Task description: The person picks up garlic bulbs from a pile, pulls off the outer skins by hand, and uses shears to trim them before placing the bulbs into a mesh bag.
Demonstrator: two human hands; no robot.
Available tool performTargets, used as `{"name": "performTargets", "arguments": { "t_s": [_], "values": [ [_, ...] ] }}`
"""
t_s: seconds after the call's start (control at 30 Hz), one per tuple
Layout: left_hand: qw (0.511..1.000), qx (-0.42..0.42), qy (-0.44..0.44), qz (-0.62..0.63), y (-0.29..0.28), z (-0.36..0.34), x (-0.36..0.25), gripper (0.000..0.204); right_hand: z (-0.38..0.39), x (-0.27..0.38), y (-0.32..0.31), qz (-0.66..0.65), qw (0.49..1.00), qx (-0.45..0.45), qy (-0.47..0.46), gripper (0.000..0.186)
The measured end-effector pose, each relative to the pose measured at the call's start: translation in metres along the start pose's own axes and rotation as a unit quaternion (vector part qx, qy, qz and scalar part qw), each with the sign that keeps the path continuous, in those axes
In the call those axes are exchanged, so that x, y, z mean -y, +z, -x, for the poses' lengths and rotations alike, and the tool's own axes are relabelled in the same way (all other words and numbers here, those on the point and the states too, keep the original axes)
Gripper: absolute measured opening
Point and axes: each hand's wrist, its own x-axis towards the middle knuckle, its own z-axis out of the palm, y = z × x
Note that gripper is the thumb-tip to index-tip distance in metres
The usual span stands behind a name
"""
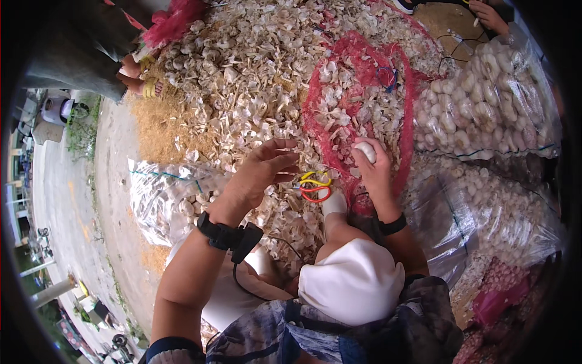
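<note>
My right hand [377, 173] is closed around a white garlic bulb [366, 151], over the edge of a red mesh net [312, 100] strewn with dry peels. To its left my left hand [267, 167] hangs above the heap of garlic peels [236, 91], fingers apart and slightly curved, with nothing seen in them. Scissors [316, 187] with one yellow and one red-orange handle show just right of the left fingertips, apart from both hands. Their blades are hard to make out.
Clear plastic bags of garlic bulbs [470, 106] stand at the right, and another plastic bag [163, 197] lies at the left. White cloth [351, 282] covers my knee. Another person's sandalled feet [142, 79] are far left; a co-worker's hand [490, 15] shows far right.
</note>
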Motion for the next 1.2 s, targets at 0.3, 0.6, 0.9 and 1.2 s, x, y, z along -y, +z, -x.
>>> {"name": "performTargets", "arguments": {
  "t_s": [0.3,0.6,0.9,1.2],
  "values": [
    [0.988,0.081,0.111,-0.064,0.013,-0.007,0.01,0.047,0.022,0.051,0.067,0.221,0.885,0.077,-0.403,0.042],
    [0.991,0.033,0.072,-0.109,0.019,0.004,0.011,0.04,0.019,0.049,0.07,0.355,0.833,0.125,-0.405,0.037],
    [0.996,0.055,-0.056,0.033,0.013,-0.001,0.005,0.049,0.027,0.071,0.062,0.136,0.901,0.244,-0.333,0.031],
    [0.974,0.174,-0.071,0.13,0.013,-0.007,0.008,0.061,0.027,0.06,0.056,-0.293,0.876,0.381,0.031,0.046]
  ]
}}
